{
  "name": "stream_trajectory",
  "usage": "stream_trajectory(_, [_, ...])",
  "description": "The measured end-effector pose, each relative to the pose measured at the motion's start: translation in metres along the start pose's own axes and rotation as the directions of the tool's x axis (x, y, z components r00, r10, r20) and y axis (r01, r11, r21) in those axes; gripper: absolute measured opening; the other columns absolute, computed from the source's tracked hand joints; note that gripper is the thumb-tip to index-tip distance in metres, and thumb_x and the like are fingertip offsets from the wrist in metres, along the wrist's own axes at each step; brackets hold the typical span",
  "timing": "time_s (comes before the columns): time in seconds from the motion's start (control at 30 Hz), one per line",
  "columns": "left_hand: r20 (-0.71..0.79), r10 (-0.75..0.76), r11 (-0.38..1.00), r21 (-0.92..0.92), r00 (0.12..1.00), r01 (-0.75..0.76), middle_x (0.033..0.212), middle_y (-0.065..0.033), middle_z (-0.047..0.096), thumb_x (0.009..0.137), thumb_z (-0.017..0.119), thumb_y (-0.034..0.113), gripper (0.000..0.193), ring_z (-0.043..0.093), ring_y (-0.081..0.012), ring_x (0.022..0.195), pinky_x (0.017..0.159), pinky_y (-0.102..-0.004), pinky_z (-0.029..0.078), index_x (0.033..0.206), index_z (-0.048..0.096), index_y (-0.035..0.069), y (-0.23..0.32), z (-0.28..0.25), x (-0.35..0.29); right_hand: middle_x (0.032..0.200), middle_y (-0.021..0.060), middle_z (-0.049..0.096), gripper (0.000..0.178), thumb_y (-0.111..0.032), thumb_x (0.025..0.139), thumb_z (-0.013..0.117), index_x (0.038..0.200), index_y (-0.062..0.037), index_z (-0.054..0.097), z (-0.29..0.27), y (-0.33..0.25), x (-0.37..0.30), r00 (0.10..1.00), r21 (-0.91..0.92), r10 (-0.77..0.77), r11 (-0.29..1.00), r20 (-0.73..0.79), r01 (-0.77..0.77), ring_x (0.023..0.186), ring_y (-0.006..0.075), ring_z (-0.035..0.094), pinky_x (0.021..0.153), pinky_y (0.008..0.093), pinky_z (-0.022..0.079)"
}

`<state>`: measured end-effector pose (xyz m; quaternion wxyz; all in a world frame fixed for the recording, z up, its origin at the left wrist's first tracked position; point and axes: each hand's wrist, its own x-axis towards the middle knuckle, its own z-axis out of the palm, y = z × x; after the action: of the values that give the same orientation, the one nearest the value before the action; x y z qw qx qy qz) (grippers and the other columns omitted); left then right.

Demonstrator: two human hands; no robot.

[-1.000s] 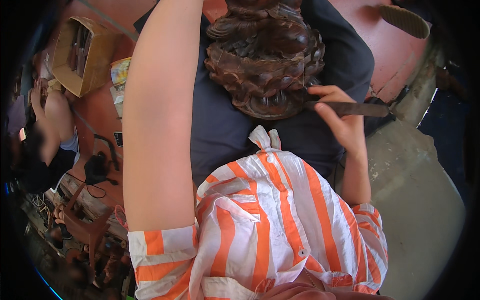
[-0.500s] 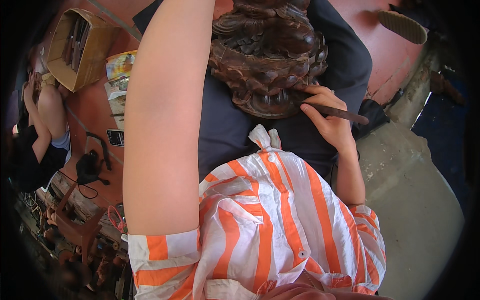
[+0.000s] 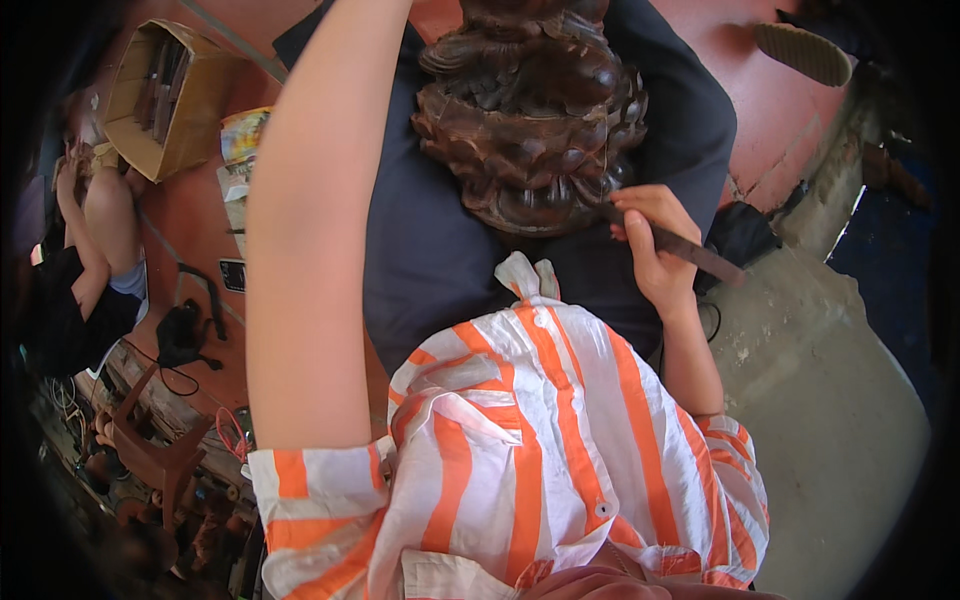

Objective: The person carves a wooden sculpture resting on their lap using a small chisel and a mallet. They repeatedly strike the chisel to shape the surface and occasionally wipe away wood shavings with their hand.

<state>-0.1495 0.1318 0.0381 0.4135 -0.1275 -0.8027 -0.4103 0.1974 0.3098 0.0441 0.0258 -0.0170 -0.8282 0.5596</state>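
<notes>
A dark brown, glossy wood carving point(image 3: 530, 135) with layered, petal-like relief rests between my legs, running out past the top edge. My right hand point(image 3: 662, 270) is closed around a slim, dark, flat stick-like tool point(image 3: 715, 264) beside the carving's lower right side. The tool's tip points at the carved base; I cannot tell whether it touches the wood. My left arm point(image 3: 315, 210) stretches forward along the carving's left side, and its hand lies beyond the top edge.
A cardboard box point(image 3: 190, 105) holding dark sticks stands at the upper left. Nearby are a phone point(image 3: 233, 275), a black strapped object point(image 3: 182, 335) and a brown plastic stool point(image 3: 165, 450). Another person point(image 3: 110, 220) sits at far left. A sandal sole point(image 3: 805, 53) shows at upper right.
My right hand has drawn slightly down and away from the carving's base, and the tool tilts more steeply. My left forearm has swung a little to the left.
</notes>
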Motion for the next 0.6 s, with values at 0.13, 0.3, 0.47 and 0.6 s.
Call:
stream_trajectory(0.13, [0.158,0.211,0.857,-0.504,0.965,-0.105,0.113,-0.0149,0.059,0.080,0.070,0.023,0.045,0.057,-0.0276,0.107,0.094,-0.0385,0.044,0.117,0.055,0.002,0.097,-0.086,-0.052,0.094,0.0145,0.065,0.017,0.007,0.086,0.057,0.103,0.0045,0.062,0.004,0.009,-0.012,0.996,0.088,0.050,0.995,-0.075,-0.043,0.073,0.0175,0.064,0.062,0.0248,0.054])
stream_trajectory(0.3, [0.522,0.325,0.712,-0.684,0.788,0.159,0.112,-0.0113,0.065,0.064,0.080,0.028,0.056,0.063,-0.0279,0.103,0.097,-0.0428,0.046,0.112,0.063,0.004,0.217,-0.151,-0.186,0.101,0.0116,0.063,0.027,-0.002,0.077,0.074,0.102,-0.0006,0.063,0.015,0.011,-0.013,0.988,-0.198,-0.149,0.968,0.032,0.152,0.094,0.0225,0.063,0.076,0.0292,0.053])
stream_trajectory(0.47, [0.462,0.433,0.707,-0.707,0.774,0.027,0.097,-0.0112,0.065,0.069,0.074,0.035,0.043,0.063,-0.0266,0.095,0.094,-0.0430,0.046,0.098,0.065,0.004,0.218,-0.147,-0.222,0.105,0.0144,0.064,0.027,0.000,0.074,0.070,0.100,0.0019,0.066,0.011,-0.006,-0.013,0.991,0.008,-0.040,0.999,0.131,0.039,0.093,0.0259,0.064,0.078,0.0289,0.053])
stream_trajectory(0.6, [0.395,0.421,0.647,-0.762,0.817,0.034,0.078,-0.0070,0.060,0.071,0.072,0.030,0.027,0.061,-0.0229,0.078,0.078,-0.0389,0.049,0.081,0.064,0.007,0.215,-0.150,-0.221,0.103,0.0153,0.065,0.028,-0.001,0.071,0.072,0.098,0.0033,0.067,0.010,-0.001,-0.007,0.987,0.027,-0.068,0.998,0.146,0.065,0.088,0.0268,0.065,0.077,0.0308,0.053])
